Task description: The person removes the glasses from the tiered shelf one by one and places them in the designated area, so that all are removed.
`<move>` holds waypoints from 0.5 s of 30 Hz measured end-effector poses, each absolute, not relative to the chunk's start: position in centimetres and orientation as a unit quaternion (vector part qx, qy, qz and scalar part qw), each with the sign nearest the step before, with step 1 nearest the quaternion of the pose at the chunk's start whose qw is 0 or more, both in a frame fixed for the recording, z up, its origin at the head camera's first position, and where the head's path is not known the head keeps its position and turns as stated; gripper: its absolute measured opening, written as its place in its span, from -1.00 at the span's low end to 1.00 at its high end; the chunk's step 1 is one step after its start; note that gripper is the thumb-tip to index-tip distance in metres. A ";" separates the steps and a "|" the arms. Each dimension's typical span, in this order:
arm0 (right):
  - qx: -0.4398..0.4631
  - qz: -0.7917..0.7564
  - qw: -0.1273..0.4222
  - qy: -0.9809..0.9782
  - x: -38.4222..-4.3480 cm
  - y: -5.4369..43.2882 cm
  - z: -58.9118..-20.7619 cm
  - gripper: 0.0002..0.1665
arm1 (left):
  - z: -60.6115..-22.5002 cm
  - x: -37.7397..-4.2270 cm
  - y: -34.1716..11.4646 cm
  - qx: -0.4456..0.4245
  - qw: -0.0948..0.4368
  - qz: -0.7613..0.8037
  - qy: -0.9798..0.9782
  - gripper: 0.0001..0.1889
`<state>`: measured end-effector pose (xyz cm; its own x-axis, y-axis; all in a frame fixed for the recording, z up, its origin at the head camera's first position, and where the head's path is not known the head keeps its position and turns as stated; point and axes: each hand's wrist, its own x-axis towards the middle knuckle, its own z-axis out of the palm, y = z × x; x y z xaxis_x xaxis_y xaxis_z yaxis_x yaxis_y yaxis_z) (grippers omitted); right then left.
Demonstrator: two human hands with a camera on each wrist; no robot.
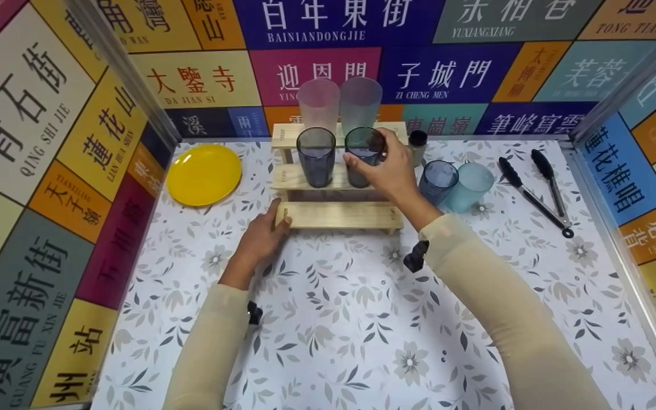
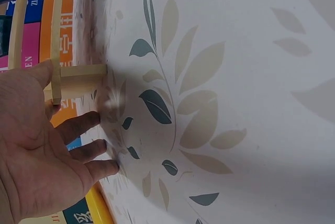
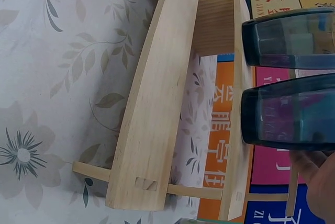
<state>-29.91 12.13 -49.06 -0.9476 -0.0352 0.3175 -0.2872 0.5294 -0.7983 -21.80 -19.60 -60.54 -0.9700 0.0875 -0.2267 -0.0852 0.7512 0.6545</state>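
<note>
A three-tier wooden rack (image 1: 339, 215) stands at the back middle of the table. My left hand (image 1: 262, 236) grips the left end of its lowest shelf; in the left wrist view the thumb lies over the board's edge, the other fingers spread below. With my right hand (image 1: 388, 171) I hold a dark grey tumbler (image 1: 357, 177) by its side, thumb in front, at the right of the middle shelf. A matching dark tumbler (image 1: 316, 165) stands upright to its left. On the top shelf are two frosted clear tumblers (image 1: 318, 102). The bottom shelf is bare.
To the right of the rack stand a dark blue tumbler (image 1: 437, 185), a light blue tumbler (image 1: 476, 179) and a small black-capped jar (image 1: 417, 149). Black-tipped tongs (image 1: 536, 199) lie farther right. A yellow plate (image 1: 204, 175) lies at the left. Printed walls enclose the table.
</note>
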 end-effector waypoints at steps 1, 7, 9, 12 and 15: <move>0.094 0.475 0.134 -0.865 -29.9 12.1 -49.1 -0.02 | -60.5 -21.8 -19.6 0.000 0.123 0.354 0.927 -0.19; 0.101 0.473 0.148 -0.863 -29.9 12.1 -49.0 -0.02 | -60.3 -21.7 -19.6 -0.002 0.124 0.360 0.925 -0.19; 0.100 0.472 0.154 -0.862 -29.9 12.1 -49.0 -0.02 | -60.3 -21.7 -19.6 -0.004 0.125 0.361 0.924 -0.19; 0.098 0.468 0.165 -0.863 -29.8 12.1 -49.1 -0.04 | -60.3 -21.7 -19.6 -0.010 0.131 0.360 0.924 -0.19; 0.099 0.462 0.173 -0.864 -29.7 12.2 -49.0 -0.05 | -60.3 -21.8 -19.6 -0.015 0.136 0.359 0.923 -0.19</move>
<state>-29.73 12.22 -49.04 -0.9204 -0.0101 0.3908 -0.3306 0.5535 -0.7644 -21.78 -19.58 -60.30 -0.9625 0.0695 -0.2622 -0.1257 0.7422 0.6582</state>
